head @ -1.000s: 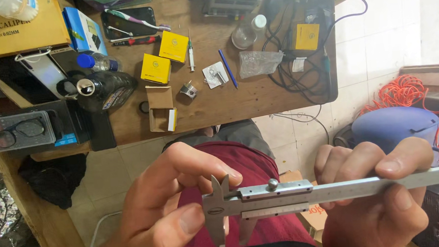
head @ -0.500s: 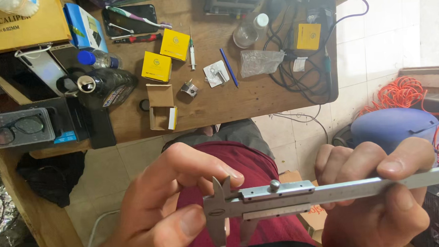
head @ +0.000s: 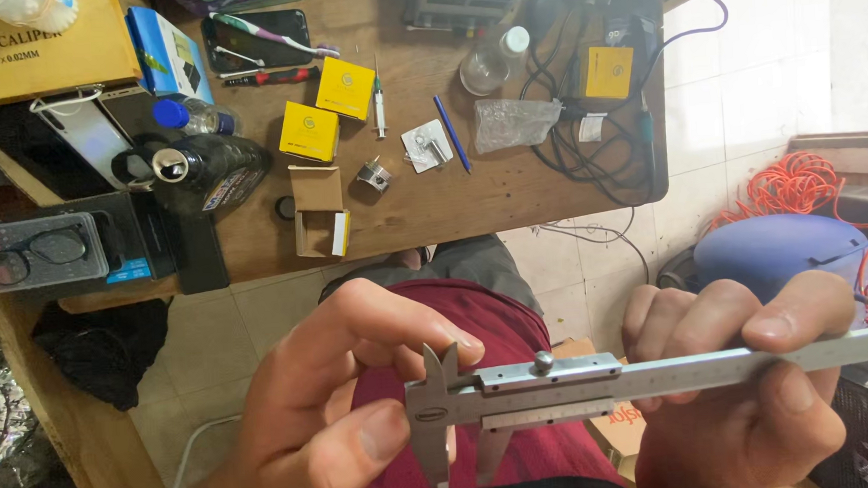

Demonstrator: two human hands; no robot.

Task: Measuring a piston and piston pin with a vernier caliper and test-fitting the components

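Between both hands, left hand (head: 314, 419) and right hand (head: 738, 386) grip a steel vernier caliper (head: 599, 379), jaws nearly shut.

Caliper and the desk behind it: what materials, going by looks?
Caliper: looks like steel, matte grey satin finish with engraved scale marks along the beam; the small round lock screw on the slider shines brighter. Left hand pinches the jaw end, right hand grips the beam.
Desk: probably wood or wood-grain laminate, brown with visible streaks and a dull, worn surface; the pictures do not settle which.
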